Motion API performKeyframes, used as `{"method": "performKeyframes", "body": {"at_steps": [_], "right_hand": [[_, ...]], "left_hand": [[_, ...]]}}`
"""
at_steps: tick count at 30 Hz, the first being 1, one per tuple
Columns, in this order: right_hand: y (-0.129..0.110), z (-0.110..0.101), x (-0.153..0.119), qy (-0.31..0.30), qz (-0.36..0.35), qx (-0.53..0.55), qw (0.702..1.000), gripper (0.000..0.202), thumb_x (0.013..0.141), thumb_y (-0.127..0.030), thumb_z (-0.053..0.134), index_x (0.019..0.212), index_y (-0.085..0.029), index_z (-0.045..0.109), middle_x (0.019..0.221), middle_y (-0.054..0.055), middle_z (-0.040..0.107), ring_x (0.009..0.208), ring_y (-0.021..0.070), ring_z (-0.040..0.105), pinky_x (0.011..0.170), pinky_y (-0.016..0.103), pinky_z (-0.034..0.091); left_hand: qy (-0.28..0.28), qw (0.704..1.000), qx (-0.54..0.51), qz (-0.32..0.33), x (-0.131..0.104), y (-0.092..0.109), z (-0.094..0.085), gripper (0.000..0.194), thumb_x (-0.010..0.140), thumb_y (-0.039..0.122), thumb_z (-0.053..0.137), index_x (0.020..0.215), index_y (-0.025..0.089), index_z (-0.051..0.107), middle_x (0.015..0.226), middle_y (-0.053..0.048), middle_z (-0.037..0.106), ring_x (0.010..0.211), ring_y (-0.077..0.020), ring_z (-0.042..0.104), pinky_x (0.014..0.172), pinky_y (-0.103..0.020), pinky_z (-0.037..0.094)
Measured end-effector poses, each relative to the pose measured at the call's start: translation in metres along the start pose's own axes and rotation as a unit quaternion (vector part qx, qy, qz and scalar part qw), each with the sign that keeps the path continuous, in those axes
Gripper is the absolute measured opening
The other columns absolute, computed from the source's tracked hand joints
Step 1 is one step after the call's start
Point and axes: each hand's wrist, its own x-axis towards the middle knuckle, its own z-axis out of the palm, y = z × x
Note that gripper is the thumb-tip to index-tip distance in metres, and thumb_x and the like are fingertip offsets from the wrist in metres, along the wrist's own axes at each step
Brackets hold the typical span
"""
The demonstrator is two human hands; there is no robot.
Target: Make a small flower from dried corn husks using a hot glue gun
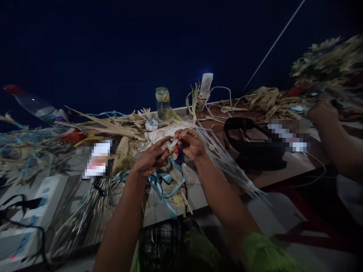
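Over the middle of the table, my left hand (pixel 153 158) and my right hand (pixel 190 143) meet at a small pale piece of dried husk (pixel 173 143). My right hand is closed, pinching the piece between thumb and fingertips. The left index finger reaches out along it while the other fingers curl in; the hold there is partly hidden. Just below and between the hands lies something orange and dark blue (pixel 178 155), mostly covered. A light blue ribbon (pixel 162 184) lies in loops under my wrists and hangs over the table's front edge.
Dried husks (pixel 263 101), a lidded jar (pixel 162 102) and a white tape roll (pixel 151 124) stand behind. Clear thin sticks (pixel 227 162) and a black headset-like object (pixel 252 145) lie right. Left are a phone (pixel 98 158), wires (pixel 87 211) and a power strip (pixel 47 204). Another person's arm (pixel 334 136) reaches in.
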Motion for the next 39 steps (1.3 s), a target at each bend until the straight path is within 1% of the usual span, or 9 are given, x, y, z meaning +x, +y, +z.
{"method": "performKeyframes", "body": {"at_steps": [5,10,15,20,25,27,31,34,39], "right_hand": [[-0.0018,0.0011,-0.0012,-0.012,0.009,-0.020,1.000,0.021,0.063,-0.034,0.067,0.063,-0.018,0.053,0.074,-0.001,0.056,0.051,0.0050,0.043,0.051,0.021,0.039],[-0.0019,0.0017,-0.0021,-0.021,0.028,-0.022,0.999,0.023,0.061,-0.034,0.068,0.062,-0.018,0.053,0.073,-0.001,0.056,0.051,0.0047,0.042,0.049,0.020,0.037],[-0.0017,0.0001,-0.0021,-0.022,0.037,-0.022,0.999,0.021,0.063,-0.033,0.067,0.062,-0.018,0.053,0.073,-0.001,0.056,0.051,0.0053,0.042,0.049,0.020,0.036],[-0.0022,-0.0009,-0.0017,-0.038,0.034,0.006,0.999,0.018,0.064,-0.030,0.067,0.062,-0.018,0.054,0.071,-0.001,0.055,0.051,0.0050,0.042,0.050,0.020,0.037],[-0.0016,-0.0015,-0.0017,-0.031,0.041,0.003,0.999,0.022,0.061,-0.032,0.068,0.061,-0.017,0.052,0.071,-0.001,0.055,0.050,0.0046,0.041,0.048,0.019,0.037],[-0.0016,-0.0021,-0.0019,-0.035,0.047,0.006,0.998,0.022,0.061,-0.033,0.069,0.062,-0.017,0.053,0.071,-0.001,0.055,0.050,0.0046,0.042,0.047,0.019,0.037],[-0.0019,-0.0037,-0.0018,-0.044,0.047,0.028,0.998,0.019,0.063,-0.030,0.068,0.062,-0.017,0.053,0.071,-0.002,0.055,0.050,0.0044,0.044,0.047,0.018,0.037],[-0.0014,-0.0044,-0.0010,-0.046,0.035,0.042,0.997,0.018,0.064,-0.028,0.068,0.062,-0.017,0.054,0.070,-0.002,0.055,0.050,0.0040,0.045,0.047,0.017,0.038],[-0.0008,-0.0030,-0.0001,-0.066,0.031,0.061,0.995,0.017,0.065,-0.026,0.067,0.062,-0.017,0.054,0.069,-0.001,0.055,0.049,0.0041,0.044,0.048,0.018,0.039]], "left_hand": [[-0.010,1.000,0.022,-0.008,0.0020,-0.0043,-0.0025,0.024,0.075,0.026,0.057,0.096,0.018,0.047,0.051,0.006,0.046,0.032,0.0004,0.020,0.039,-0.015,0.025],[-0.020,0.999,0.022,-0.029,0.0057,-0.0078,-0.0051,0.025,0.071,0.025,0.061,0.088,0.018,0.045,0.052,0.005,0.051,0.030,0.0013,0.021,0.037,-0.014,0.021],[-0.028,0.999,0.022,-0.023,0.0082,-0.0101,-0.0068,0.027,0.068,0.025,0.065,0.086,0.016,0.047,0.062,0.002,0.055,0.031,0.0030,0.023,0.036,-0.014,0.017],[-0.028,0.999,0.026,-0.018,0.0070,-0.0095,-0.0067,0.028,0.067,0.022,0.066,0.085,0.016,0.047,0.066,0.001,0.056,0.031,0.0023,0.031,0.036,-0.014,0.021],[-0.033,0.999,0.021,-0.023,0.0036,-0.0076,-0.0050,0.026,0.068,0.021,0.066,0.087,0.016,0.048,0.062,0.004,0.056,0.028,0.0032,0.030,0.040,-0.015,0.033],[-0.039,0.999,0.015,-0.020,0.0026,-0.0071,-0.0048,0.026,0.069,0.021,0.065,0.089,0.016,0.049,0.061,0.004,0.057,0.028,0.0033,0.029,0.039,-0.015,0.034],[-0.050,0.999,-0.004,0.005,0.0016,-0.0062,-0.0042,0.030,0.069,0.019,0.065,0.095,0.015,0.050,0.060,0.003,0.058,0.028,0.0025,0.030,0.036,-0.013,0.029],[-0.051,0.999,-0.009,0.014,0.0015,-0.0058,-0.0034,0.032,0.069,0.019,0.065,0.097,0.014,0.051,0.059,0.003,0.058,0.027,0.0023,0.032,0.037,-0.014,0.033],[-0.046,0.999,-0.005,-0.004,0.0038,-0.0088,-0.0051,0.029,0.068,0.019,0.067,0.092,0.014,0.052,0.058,0.003,0.059,0.027,0.0023,0.033,0.040,-0.014,0.037]]}}
